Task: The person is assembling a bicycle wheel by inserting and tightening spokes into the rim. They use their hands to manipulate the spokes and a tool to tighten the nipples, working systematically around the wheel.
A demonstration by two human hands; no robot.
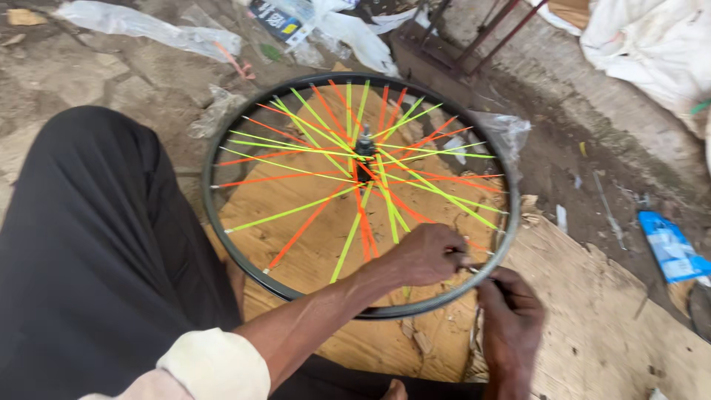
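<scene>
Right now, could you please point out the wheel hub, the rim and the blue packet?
hub (364, 141), head view, on its dark centre.
rim (209, 215), head view, on its left edge.
blue packet (672, 248), head view, on its middle.

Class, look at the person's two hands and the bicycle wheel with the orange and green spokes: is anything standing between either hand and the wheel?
Nothing visible does. The left hand reaches in among the spokes near the lower part of the rim, and the right hand is at the rim's outer edge. A thin metal piece shows between the hands; what it is cannot be told.

I see my left hand (428, 253) and right hand (511, 326) pinching the bicycle wheel's (355, 194) rim over cardboard (592, 326).
</scene>
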